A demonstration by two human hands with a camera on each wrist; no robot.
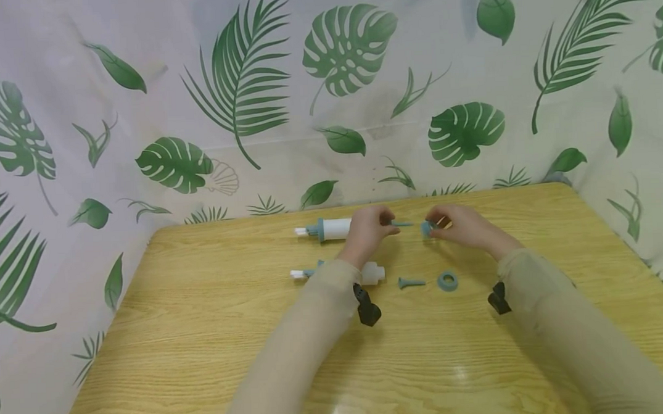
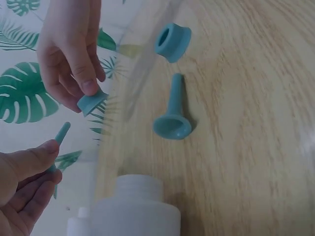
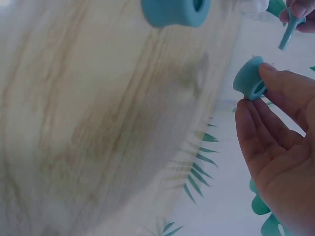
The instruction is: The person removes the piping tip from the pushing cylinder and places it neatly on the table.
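My left hand (image 1: pixel 366 230) pinches a slim blue-green nozzle (image 2: pixel 63 132) between thumb and fingers, its narrow tip pointing towards the other hand. Facing it, my right hand (image 1: pixel 460 226) holds a blue-green ring cap (image 3: pixel 248 78) by its edge with thumb and fingertips. The two parts are apart, with a small gap between them. Behind the left hand lies a white cylinder (image 1: pixel 336 229) with a blue-green collar and a white end piece; the hand covers part of it.
Closer to me lies a second white cylinder (image 1: pixel 373 273), partly behind the left sleeve, its threaded neck facing right. To its right are a loose flared nozzle (image 1: pixel 411 282) and another ring cap (image 1: pixel 447 287) on the wooden table (image 1: pixel 204 348). A leaf-patterned cloth (image 1: pixel 285 172) hangs behind.
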